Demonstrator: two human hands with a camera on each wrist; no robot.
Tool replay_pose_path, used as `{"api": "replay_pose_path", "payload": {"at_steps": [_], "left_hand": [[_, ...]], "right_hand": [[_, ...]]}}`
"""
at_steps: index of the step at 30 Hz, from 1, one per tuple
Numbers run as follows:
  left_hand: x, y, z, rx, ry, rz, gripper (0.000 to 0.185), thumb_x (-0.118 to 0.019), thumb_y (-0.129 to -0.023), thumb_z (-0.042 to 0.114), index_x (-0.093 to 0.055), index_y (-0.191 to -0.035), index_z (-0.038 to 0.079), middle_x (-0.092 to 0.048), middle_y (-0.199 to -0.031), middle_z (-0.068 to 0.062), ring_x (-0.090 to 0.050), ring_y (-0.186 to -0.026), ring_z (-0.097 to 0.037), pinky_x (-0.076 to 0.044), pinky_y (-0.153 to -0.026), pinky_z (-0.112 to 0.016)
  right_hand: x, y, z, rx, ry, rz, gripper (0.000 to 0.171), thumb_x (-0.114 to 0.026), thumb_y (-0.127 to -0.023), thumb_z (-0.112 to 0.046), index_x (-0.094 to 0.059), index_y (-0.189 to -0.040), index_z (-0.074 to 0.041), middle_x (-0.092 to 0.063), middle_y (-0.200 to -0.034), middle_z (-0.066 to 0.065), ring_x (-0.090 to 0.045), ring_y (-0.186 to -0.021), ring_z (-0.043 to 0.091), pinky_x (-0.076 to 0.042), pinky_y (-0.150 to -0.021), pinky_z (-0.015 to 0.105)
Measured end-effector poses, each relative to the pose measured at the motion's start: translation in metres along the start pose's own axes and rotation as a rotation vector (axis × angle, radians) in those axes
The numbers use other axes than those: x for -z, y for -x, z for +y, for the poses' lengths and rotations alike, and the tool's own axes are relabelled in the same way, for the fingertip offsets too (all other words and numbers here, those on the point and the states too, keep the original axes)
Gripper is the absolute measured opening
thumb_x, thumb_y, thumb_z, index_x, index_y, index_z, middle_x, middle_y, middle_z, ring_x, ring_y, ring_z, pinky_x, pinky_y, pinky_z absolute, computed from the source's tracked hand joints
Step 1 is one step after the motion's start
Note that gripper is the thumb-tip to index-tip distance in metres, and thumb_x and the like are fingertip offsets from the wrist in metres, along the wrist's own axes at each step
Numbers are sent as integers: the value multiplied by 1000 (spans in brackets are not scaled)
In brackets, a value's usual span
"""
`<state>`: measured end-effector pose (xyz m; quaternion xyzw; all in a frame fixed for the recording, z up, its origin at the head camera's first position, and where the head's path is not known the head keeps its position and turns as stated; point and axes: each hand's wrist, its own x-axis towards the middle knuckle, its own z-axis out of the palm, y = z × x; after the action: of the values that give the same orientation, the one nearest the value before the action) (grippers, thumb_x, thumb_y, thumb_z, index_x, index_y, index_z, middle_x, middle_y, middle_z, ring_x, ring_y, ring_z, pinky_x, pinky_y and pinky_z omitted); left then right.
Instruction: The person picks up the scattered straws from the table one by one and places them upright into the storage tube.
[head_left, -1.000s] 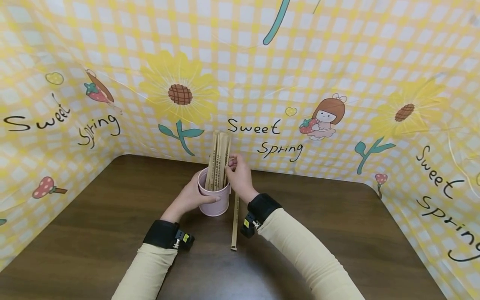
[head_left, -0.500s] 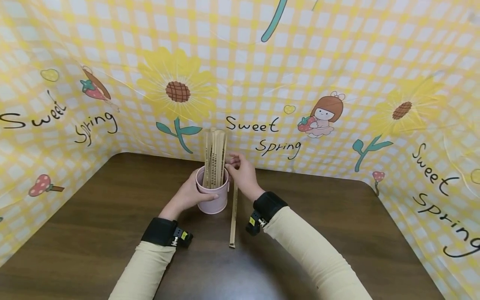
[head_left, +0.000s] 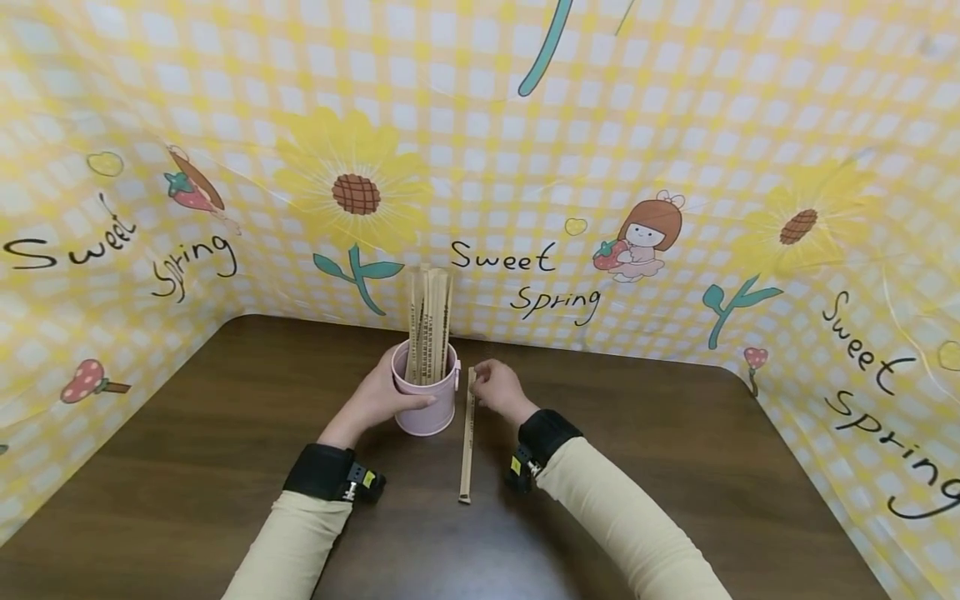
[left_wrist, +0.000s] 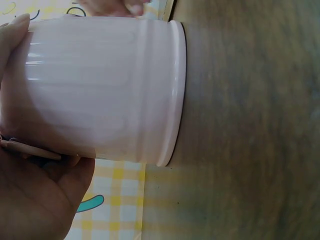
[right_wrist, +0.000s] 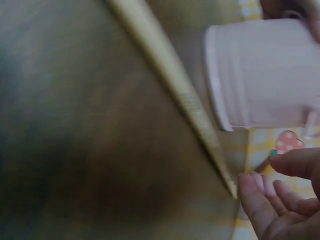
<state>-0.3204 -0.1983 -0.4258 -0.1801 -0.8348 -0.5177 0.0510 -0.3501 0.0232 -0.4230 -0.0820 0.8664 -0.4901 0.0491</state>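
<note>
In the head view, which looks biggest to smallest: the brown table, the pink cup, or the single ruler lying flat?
1. Table, by far the largest.
2. Pink cup, bulkier than the ruler.
3. Flat ruler: longer than the cup is tall, but very thin.

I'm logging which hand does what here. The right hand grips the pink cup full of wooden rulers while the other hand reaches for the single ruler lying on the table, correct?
Not quite: the hands are swapped. In the head view the left hand grips the pink cup full of wooden rulers, and the right hand reaches for the single ruler lying on the table.
</note>
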Motion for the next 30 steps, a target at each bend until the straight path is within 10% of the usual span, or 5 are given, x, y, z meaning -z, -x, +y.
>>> {"api": "replay_pose_path", "payload": {"at_steps": [12, 15, 20, 30], "left_hand": [[1, -5, 2, -9, 8, -10, 94, -88, -76, 8, -35, -154, 0, -54, -145, -25, -53, -134, -41, -41, -113, -56], [1, -5, 1, -10, 2, 0, 95, -87, -76, 8, -34, -154, -1, -53, -146, -26, -53, -134, -41, -41, -113, -55], [1, -4, 0, -15, -2, 11, 93, -87, -77, 8, -35, -153, -3, -53, -145, -27, -53, -133, -41, -41, -113, -55], [-2, -1, 1, -17, 2, 9, 93, -87, -76, 8, -36, -152, -4, -54, -143, -27, -55, -131, -41, -41, -112, -55]], "right_hand": [[-9, 0, 15, 28, 199, 36, 29, -70, -76, 4, -67, -104, 9, -73, -81, 18, -70, -67, 29, -54, -64, 25], [-12, -10, 22, 60, 220, 39, 7, -67, -72, 3, -63, -78, 1, -59, -64, 7, -55, -59, 24, -44, -60, 26], [-21, -27, 35, 94, 276, 47, 39, -65, -69, -1, -35, -49, -18, -28, -50, -8, -29, -50, 14, -25, -51, 25], [-18, 0, 3, -82, 240, 89, 47, -74, -76, 0, -43, -45, -17, -46, -43, -4, -54, -44, 11, -45, -48, 18]]}}
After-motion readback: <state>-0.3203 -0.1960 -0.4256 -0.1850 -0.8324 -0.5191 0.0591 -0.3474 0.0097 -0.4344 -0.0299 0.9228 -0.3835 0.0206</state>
